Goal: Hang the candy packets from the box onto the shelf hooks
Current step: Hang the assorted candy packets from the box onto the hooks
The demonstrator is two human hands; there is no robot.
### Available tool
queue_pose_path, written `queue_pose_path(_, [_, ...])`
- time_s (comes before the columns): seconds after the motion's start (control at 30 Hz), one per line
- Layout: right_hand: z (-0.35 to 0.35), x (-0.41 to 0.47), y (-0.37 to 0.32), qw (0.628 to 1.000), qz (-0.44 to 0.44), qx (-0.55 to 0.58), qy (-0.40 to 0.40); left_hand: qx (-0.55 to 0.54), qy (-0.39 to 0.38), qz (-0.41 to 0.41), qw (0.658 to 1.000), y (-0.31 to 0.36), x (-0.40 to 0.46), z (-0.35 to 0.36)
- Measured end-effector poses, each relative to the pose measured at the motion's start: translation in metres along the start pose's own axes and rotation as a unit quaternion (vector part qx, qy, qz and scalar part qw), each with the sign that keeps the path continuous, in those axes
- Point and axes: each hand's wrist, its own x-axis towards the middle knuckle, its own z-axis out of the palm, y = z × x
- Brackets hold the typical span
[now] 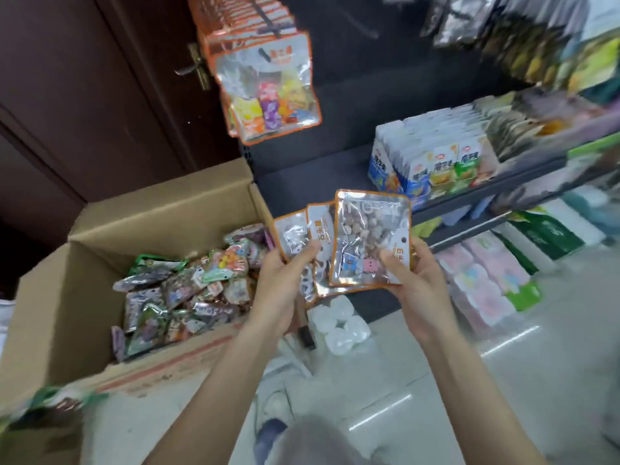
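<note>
hands: left hand and right hand each pinched the fanned candy packets, thumbs on the front, fingers curled behind.
box: cardboard box at left held many loose packets, not yet hung.
hook: shelf hook above carried a full row of hung packets.
progress: judged partway; held fan and box contents remained.

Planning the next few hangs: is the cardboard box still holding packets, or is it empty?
Not empty. The open cardboard box holds a loose pile of candy packets across its bottom, well below the rim.
</note>
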Motion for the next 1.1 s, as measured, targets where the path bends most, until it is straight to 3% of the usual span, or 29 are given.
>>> queue_pose_path(0.27, [-0.118, 0.002, -0.061, 0.995, -0.074, -0.058, 0.044, 0.030, -0.018, 0.008, 0.999, -0.045, -0.028, 0.138])
queue_pose_path(0.4, [-0.159, 0.029, -0.093, 0.989, -0.112, -0.079, 0.055, 0.102, -0.023, 0.100, 0.989, -0.035, -0.010, 0.183])
queue_pose_path(0.53, [-0.198, 0.073, -0.133, 0.969, -0.195, -0.147, 0.037, 0.261, -0.044, 0.219, 0.939, -0.013, 0.032, 0.212])
queue_pose_path(0.67, [-0.220, 0.126, -0.183, 0.947, -0.243, -0.208, -0.017, 0.335, -0.092, 0.279, 0.895, 0.011, 0.081, 0.243])
queue_pose_path(0.93, [-0.194, 0.230, -0.246, 0.910, -0.330, -0.249, -0.022, 0.373, -0.175, 0.390, 0.823, 0.050, 0.135, 0.302])
queue_pose_path(1.1, [-0.174, 0.291, -0.254, 0.893, -0.383, -0.236, -0.015, 0.407, -0.133, 0.399, 0.811, 0.055, 0.174, 0.322])
